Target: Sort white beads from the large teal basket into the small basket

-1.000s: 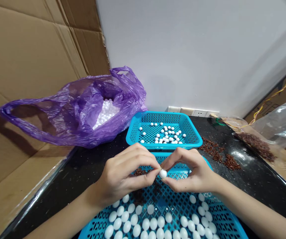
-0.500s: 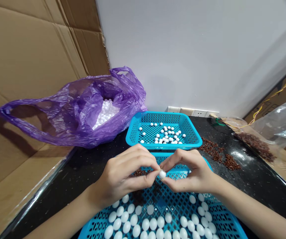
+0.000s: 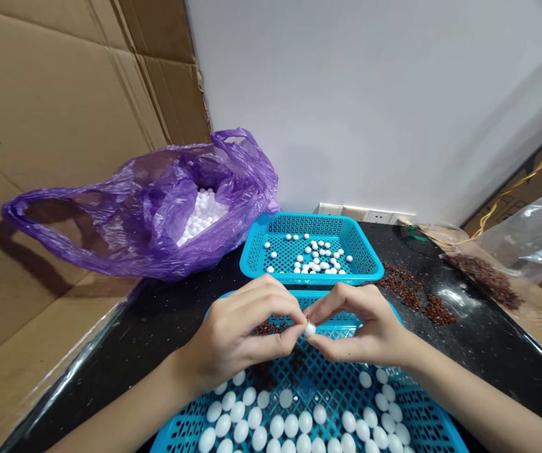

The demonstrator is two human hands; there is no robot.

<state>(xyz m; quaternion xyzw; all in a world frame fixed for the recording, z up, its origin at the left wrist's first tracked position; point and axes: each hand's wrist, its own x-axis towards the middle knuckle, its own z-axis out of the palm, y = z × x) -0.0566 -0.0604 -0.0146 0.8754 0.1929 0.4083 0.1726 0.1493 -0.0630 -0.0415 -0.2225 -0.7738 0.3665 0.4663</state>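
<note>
A small white ball (image 3: 310,329) sits between the fingertips of both hands, above the near blue basket (image 3: 440,423). My right hand (image 3: 362,324) pinches the ball between thumb and index finger. The fingertips of my left hand (image 3: 256,324) are pressed together at the ball's left side, where a tiny brown bit shows; whether they grip that bit is hard to make out. Rows of white balls (image 3: 291,425) lie in the near basket under the hands. Small reddish-brown pieces (image 3: 271,327) show behind my left hand.
Behind stands a second blue basket (image 3: 374,272) with several white balls. A purple bag (image 3: 167,245) of white balls lies at left beside cardboard (image 3: 53,94). Brown pieces (image 3: 400,286) are scattered on the black table (image 3: 483,352); a clear bag (image 3: 535,233) lies at right.
The view has shifted very slightly. Both hands keep nearly the same pose, with the white ball turned a little between the fingertips.
</note>
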